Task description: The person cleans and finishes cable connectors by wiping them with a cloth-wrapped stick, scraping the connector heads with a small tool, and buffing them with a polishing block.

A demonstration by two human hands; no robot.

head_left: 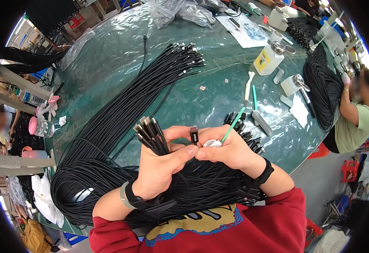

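Observation:
My left hand [157, 168] is closed around a bunch of black USB cables [152, 137], their metal plugs pointing up. Between the fingertips of both hands stands one black cable plug [194, 135] with small light lettering on its face. My right hand [233, 154] is closed on a thin green stick [234, 124] and a wad of white cloth [212, 143], close beside that plug. Whether the cloth is fixed to the stick is hidden by the fingers. More black cable ends [252, 141] lie behind my right hand.
A long bundle of black cables [121, 97] crosses the green table [218, 101] and coils at the left. Bottles with metal caps [269, 59] [292, 85], a grey-handled tool [262, 123] and white paper [299, 111] lie right. A co-worker [357, 114] sits by another cable coil [321, 88].

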